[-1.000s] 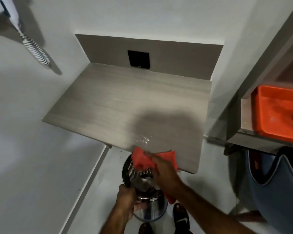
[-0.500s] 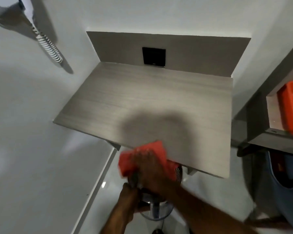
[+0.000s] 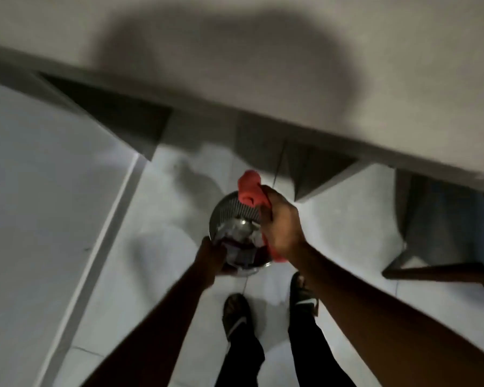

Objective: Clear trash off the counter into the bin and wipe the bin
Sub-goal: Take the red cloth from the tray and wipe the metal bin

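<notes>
A small round metal bin with a perforated wall is held low over the white floor, below the counter's front edge. Crumpled pale trash lies inside it. My left hand grips the bin's near rim. My right hand is closed on a red cloth, pressed against the bin's right rim; the cloth's ends stick out above and below my fist. The wooden counter fills the top of the view, with my shadow on it.
A white wall runs down the left. My two feet in dark shoes stand on the floor tiles just behind the bin. Dark brackets sit under the counter. A chair leg and blue fabric are at the right.
The view has tipped down from the counter top to the floor. The bin has come lower and out from under the counter edge, and the red cloth has moved to its right rim.
</notes>
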{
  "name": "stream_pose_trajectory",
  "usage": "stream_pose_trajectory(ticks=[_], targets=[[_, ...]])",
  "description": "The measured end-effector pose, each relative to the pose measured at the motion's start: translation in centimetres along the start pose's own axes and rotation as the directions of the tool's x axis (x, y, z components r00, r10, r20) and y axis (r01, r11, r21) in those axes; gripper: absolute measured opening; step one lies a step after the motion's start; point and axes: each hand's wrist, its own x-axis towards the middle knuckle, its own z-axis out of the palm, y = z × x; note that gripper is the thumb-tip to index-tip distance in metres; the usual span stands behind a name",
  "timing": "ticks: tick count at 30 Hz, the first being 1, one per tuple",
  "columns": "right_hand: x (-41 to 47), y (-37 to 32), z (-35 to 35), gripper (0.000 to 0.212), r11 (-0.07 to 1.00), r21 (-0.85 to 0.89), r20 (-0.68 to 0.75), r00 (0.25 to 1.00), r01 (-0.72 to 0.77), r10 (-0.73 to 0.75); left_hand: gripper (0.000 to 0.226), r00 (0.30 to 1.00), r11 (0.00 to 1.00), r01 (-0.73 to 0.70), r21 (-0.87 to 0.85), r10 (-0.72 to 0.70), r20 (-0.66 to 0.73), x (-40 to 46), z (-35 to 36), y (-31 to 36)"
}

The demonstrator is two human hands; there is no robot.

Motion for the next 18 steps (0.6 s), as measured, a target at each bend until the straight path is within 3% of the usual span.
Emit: stream_pose_trajectory(ticks=[3,8,11,13,16,18], targets=[[0.4,4.2,3.0,0.044,0.996,-0.087,0.034,0.999,0.002,0.001,0.043,0.999,1.0,-0.014,0.024,0.013,0.033,4.4,2.3,-2.0],[-0.1,8.9,7.2,0.052,0.988,-0.155,0.09,0.995,-0.025,0.039,0.035,0.989,0.999,0.029,0.035,-0.034,0.141,7.8,4.2,-4.3],[-1.0,10.0,8.0,0.054,0.978,-0.206,0.128,0.992,0.004,0.023,0.038,0.988,0.993,0.066,0.095,-0.078,0.134,8.5,4.3,-6.1],[-1.7,9.4,7.8,0.056,0.983,-0.185,0.122,0.992,-0.01,0.033,0.039,0.996,0.989,0.063,0.135,-0.072,0.06,7.3,4.2,-5.8],[-4.2,5.2,5.6,0.057,0.996,-0.087,0.103,0.995,0.029,-0.02,0.049,0.986,0.997,-0.032,0.073,0.043,-0.162,1.3,3.8,-1.8],[-6.5,0.8,2.4,0.057,0.998,-0.025,0.058,0.996,0.062,-0.061,0.06,0.971,0.984,-0.171,0.044,0.176,-0.16,-5.1,3.4,2.1]])
